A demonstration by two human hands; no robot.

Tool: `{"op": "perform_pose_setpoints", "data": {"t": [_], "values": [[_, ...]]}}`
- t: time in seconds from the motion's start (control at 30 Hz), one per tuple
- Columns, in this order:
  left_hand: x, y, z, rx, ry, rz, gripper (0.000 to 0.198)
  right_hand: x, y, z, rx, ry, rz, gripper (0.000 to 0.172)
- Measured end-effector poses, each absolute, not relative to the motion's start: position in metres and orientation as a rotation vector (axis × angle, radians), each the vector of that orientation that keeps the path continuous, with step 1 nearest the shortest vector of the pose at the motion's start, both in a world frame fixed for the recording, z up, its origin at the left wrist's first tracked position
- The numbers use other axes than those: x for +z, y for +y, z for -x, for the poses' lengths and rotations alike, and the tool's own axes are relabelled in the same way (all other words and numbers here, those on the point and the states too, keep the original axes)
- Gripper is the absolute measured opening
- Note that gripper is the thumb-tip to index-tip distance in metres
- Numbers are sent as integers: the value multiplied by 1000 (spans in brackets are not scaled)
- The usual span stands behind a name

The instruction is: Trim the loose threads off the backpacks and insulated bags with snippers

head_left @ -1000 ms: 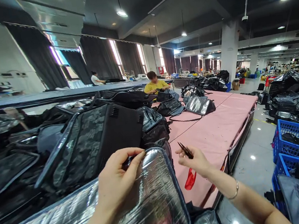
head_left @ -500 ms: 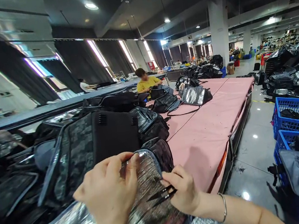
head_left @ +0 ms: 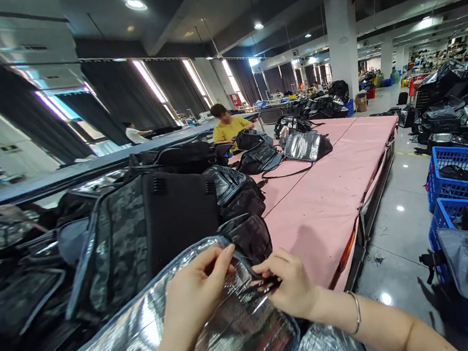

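A bag panel with a shiny silver lining and dark edging (head_left: 138,334) lies across the bottom of the view. My left hand (head_left: 201,284) is closed at its upper edge, thumb and fingers pinched on the dark edging. Just to the right, my right hand (head_left: 286,284) is closed round small black thread snips (head_left: 267,285), whose blades are partly hidden by the fingers and lie over the lining near the edging. Behind my hands a black and camouflage bag (head_left: 133,236) stands tilted among other dark bags.
Pink-covered table (head_left: 326,180) extends ahead, with more bags (head_left: 306,145) on it. A person in a yellow top (head_left: 227,130) works at its far left side. Blue crates (head_left: 440,187) holding dark bags stand on the floor at right, before a pile of bags (head_left: 459,103).
My left hand has moved right and turned along the edging, uncovering more silver lining. My right hand has tilted the snips, so their blades show less.
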State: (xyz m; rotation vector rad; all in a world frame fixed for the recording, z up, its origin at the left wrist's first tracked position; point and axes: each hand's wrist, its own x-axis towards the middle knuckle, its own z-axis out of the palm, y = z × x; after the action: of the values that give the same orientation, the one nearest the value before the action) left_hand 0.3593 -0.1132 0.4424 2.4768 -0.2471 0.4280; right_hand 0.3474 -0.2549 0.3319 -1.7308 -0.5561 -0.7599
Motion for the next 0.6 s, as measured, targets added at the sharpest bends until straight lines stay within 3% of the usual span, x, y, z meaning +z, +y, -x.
{"op": "perform_pose_setpoints", "data": {"t": [0.1, 0.37, 0.6], "values": [[438, -111, -355, 410, -269, -2328, 44, 338, -265, -356, -638, -507, 1531, 28], [436, -112, -350, 444, -295, -2233, 43, 335, -265, -384, -749, -538, 1476, 9], [435, -111, -349, 419, -296, -2194, 41, 336, -265, -386, -797, -599, 1478, 18]]}}
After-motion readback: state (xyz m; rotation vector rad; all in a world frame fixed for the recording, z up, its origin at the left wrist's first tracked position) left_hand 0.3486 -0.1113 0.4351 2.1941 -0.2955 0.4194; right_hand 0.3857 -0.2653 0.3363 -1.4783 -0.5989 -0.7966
